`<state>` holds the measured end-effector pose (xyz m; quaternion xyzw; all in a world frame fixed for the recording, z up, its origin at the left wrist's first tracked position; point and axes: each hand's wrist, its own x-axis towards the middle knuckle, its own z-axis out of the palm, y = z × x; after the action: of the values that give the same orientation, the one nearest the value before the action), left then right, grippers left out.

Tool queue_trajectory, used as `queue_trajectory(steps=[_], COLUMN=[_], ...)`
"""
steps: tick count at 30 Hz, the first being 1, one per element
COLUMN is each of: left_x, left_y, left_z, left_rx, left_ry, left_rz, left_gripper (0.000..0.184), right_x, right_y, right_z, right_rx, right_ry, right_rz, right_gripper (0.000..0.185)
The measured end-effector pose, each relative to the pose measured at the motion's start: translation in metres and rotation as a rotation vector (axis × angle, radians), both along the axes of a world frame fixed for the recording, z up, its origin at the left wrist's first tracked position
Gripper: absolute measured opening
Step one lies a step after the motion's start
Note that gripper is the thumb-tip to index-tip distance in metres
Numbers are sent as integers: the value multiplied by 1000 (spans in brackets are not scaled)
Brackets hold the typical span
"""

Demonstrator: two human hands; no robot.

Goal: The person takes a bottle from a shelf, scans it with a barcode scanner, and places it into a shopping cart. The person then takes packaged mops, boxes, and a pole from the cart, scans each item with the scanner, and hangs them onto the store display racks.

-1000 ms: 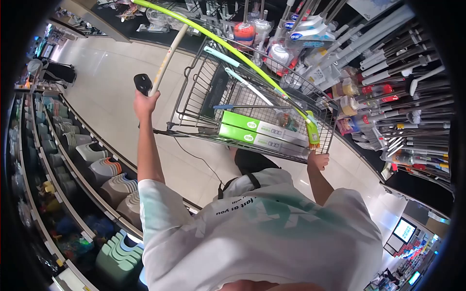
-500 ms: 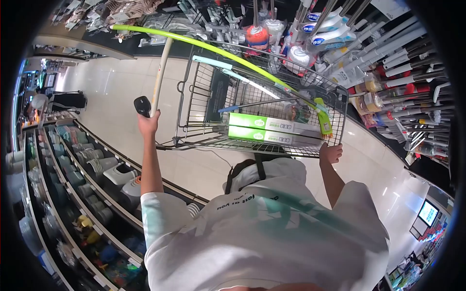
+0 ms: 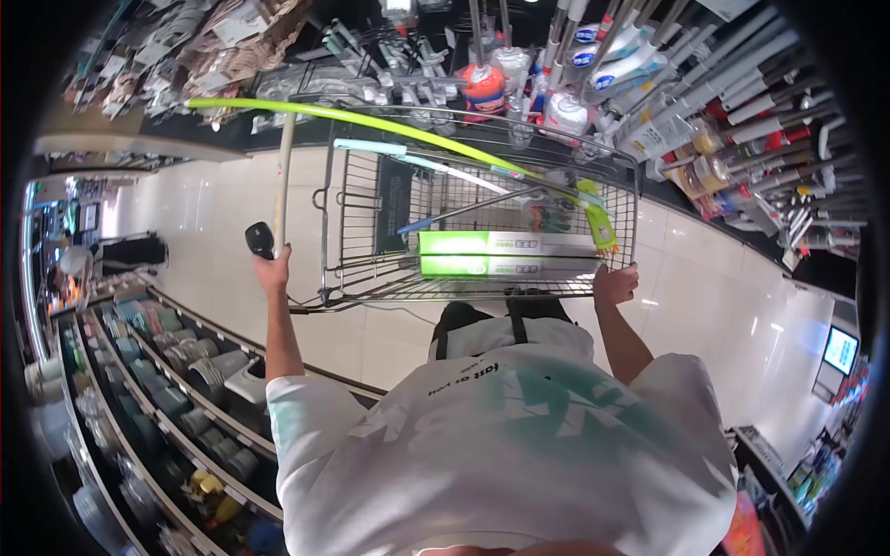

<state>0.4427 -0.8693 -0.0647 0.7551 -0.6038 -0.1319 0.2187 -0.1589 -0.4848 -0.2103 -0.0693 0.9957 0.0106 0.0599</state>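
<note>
My left hand (image 3: 271, 269) is closed round the lower end of a pale wooden stick (image 3: 285, 176), with a black rounded object (image 3: 260, 240) beside the fingers. At the near right corner of a wire shopping cart (image 3: 326, 222), my right hand (image 3: 616, 284) is closed on the rim. Two green and white boxes (image 3: 482, 256) lie in the cart. Also in it are a long lime-green pole (image 3: 371, 120), a lime-green brush head (image 3: 598, 222), a light-blue handle (image 3: 371, 147) and a thin rod with a blue end (image 3: 417, 225).
Long-handled mops and brushes (image 3: 742, 102) hang along the far and right side. Low shelves (image 3: 185, 408) with bins and containers run along the left. Pale floor tiles (image 3: 686, 278) surround the cart, and a lit screen (image 3: 840, 349) stands at the far right.
The view has turned, and the cart now lies more level across it. The left-hand stick stands more upright. Both hands keep their hold.
</note>
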Motion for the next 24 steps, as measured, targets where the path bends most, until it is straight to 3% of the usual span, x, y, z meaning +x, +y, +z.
queue_trajectory(steps=[11, 17, 24], left_x=[65, 105, 129], left_y=[-66, -74, -65], left_z=[-26, -26, -31], left_rx=[-4, 305, 305], left_ry=[119, 203, 306], left_rz=[-173, -94, -174], left_gripper=[69, 68, 60], right_x=[88, 135, 177], right_y=[-4, 16, 48], right_z=[6, 15, 30], right_rx=[-119, -118, -101], right_ry=[158, 172, 106], right_rz=[-17, -71, -177], right_gripper=[72, 70, 69])
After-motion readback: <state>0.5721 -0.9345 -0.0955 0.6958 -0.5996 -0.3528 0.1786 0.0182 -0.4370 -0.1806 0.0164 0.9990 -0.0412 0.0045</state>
